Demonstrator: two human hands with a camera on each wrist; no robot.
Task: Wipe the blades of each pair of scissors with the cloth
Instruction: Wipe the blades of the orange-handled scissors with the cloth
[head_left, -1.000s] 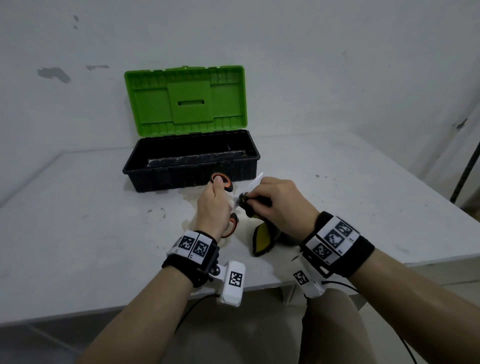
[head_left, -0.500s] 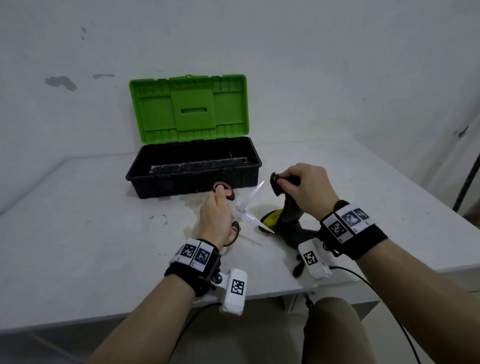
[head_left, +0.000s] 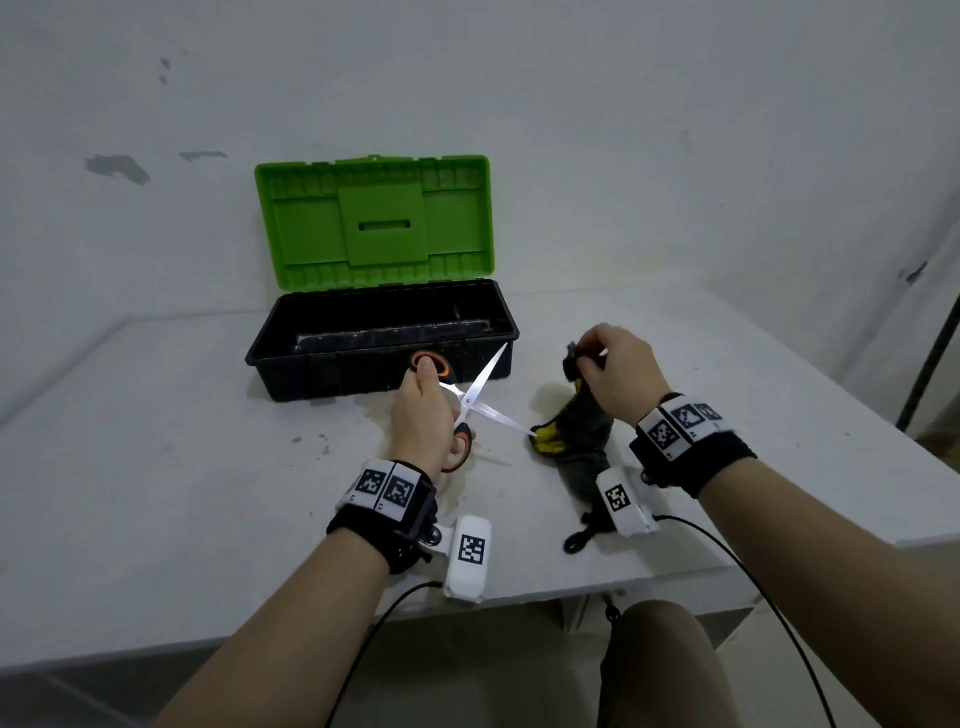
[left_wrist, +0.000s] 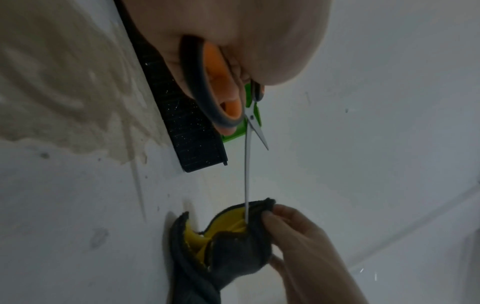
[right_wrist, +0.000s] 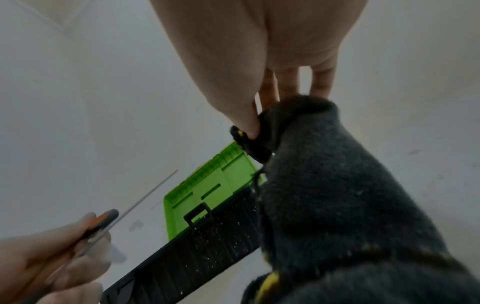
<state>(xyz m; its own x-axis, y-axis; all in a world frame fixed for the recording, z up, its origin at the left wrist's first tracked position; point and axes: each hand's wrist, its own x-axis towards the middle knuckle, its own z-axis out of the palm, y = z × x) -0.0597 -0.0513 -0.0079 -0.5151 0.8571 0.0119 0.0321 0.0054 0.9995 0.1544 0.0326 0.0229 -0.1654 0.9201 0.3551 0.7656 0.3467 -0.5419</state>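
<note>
My left hand (head_left: 423, 415) grips the orange-and-black handles of a pair of scissors (head_left: 475, 397) with thumb and fingers through the loops. The blades stand spread in a V above the table; one points toward the toolbox, the other toward the cloth. My right hand (head_left: 615, 371) pinches the top corner of a dark grey cloth with yellow patches (head_left: 579, 436), which hangs down to the table. In the left wrist view the long blade (left_wrist: 246, 185) reaches the cloth's yellow fold (left_wrist: 233, 224). In the right wrist view thumb and fingers (right_wrist: 249, 121) pinch the cloth (right_wrist: 337, 195).
A black toolbox (head_left: 382, 364) with its green lid (head_left: 374, 223) raised stands behind the hands on the white table (head_left: 156, 467). A stain marks the table in front of it. The wall is just behind; a dark pole (head_left: 930, 364) stands at the far right.
My right hand has pulled the cloth off the blades and moved right and up with it. The scissors now stand spread, held by the left hand alone.
</note>
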